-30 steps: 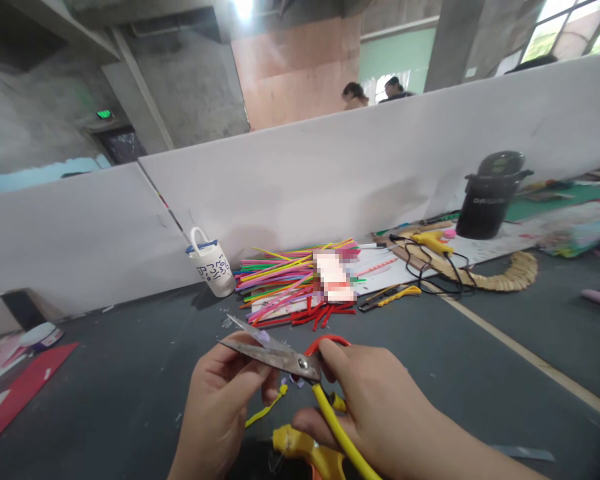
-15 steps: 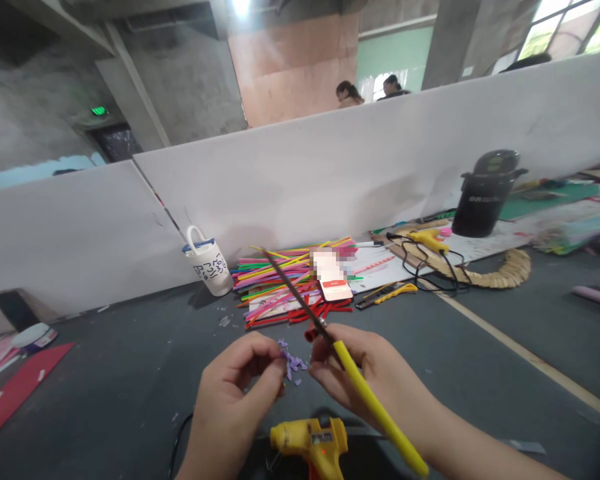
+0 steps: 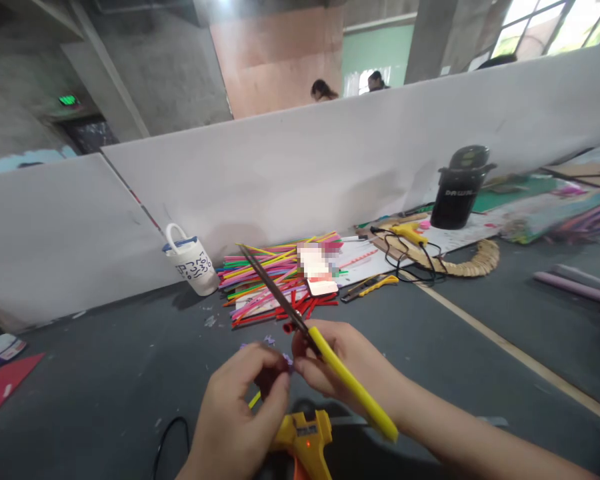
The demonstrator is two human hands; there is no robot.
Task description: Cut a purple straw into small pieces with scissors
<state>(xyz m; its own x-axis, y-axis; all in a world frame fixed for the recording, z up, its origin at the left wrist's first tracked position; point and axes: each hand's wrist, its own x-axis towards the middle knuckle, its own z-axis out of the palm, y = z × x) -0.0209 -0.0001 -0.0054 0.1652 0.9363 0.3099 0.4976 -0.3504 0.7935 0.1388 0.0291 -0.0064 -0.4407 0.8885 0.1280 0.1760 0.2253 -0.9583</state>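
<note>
The left hand (image 3: 243,407) and right hand (image 3: 363,353) are bare, right forearm (image 3: 465,427) too.

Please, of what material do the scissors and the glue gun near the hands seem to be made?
Scissors: blades likely metal, being thin, dark grey and dull; the yellow handle cover, smooth, could be plastic or rubber. Glue gun: probably smooth, hard plastic, judging by its evenly coloured, moulded-looking yellow body.

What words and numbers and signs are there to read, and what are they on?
"DAWN": on the black lidded container.
Dark lettering on the white cup with a blue rim: too blurred.
Label on the yellow plastic glue gun: too blurred.
Glowing green sign: too small.
Label on the round white tub: too blurred.
Lit rectangular phone: pixelated, unreadable.
No readable numbers.
</note>
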